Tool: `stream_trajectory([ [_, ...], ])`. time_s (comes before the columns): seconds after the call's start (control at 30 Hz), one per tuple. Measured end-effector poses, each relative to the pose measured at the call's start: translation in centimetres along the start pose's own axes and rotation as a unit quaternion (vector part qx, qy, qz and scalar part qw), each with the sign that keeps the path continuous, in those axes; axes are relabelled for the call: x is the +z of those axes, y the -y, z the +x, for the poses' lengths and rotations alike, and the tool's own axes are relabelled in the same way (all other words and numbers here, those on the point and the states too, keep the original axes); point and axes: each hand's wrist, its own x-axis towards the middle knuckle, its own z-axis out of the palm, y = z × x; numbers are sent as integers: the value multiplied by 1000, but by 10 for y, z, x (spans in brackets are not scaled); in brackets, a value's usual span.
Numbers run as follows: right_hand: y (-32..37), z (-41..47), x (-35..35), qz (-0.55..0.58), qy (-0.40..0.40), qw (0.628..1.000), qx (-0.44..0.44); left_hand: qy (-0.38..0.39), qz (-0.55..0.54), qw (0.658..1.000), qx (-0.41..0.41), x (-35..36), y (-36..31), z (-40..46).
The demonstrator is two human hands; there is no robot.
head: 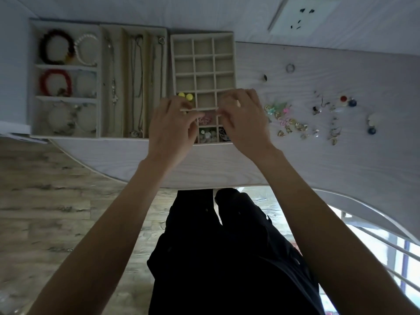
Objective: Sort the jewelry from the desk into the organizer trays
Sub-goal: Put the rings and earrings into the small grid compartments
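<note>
The grid organizer tray (pixel 203 50) sits mid-desk; its near cells hold yellow balls (pixel 186 96), a pink flower piece (pixel 204 119) and small earrings (pixel 208 134). My left hand (pixel 172 126) and my right hand (pixel 244 119) hover over those near cells. Their thumbs and forefingers are pinched almost tip to tip above the pink flower cell. Whatever they pinch is too small to make out. Loose earrings (pixel 288 120) and round studs (pixel 347 101) lie on the desk to the right, with two rings (pixel 290 68) farther back.
A bracelet tray (pixel 66 80) and a necklace tray (pixel 135 83) stand left of the grid tray. A white wall socket (pixel 304 13) is at the back right. The curved front edge of the desk (pixel 204 173) runs just before my legs.
</note>
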Motion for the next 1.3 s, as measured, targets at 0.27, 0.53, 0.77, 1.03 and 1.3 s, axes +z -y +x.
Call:
stream_trajectory([
  [0.27, -6, -7, 9, -87, 64, 992, -57, 87, 84, 992, 28, 9, -6, -1],
  [0.53, -2, -2, 4, -65, 21, 997, -39, 53, 37, 998, -16, 7, -7, -7],
  [0.77, 5, -4, 15, -147, 70, 985, -48, 43, 97, 994, 30, 14, -6, -4],
  [1.03, 11, -6, 10, -127, 26, 991, -12, 53, 105, 992, 44, 8, -2, -2],
  [1.3, 16, -9, 11, -106, 42, 993, -4, 77, 99, 991, 41, 9, -3, -2],
])
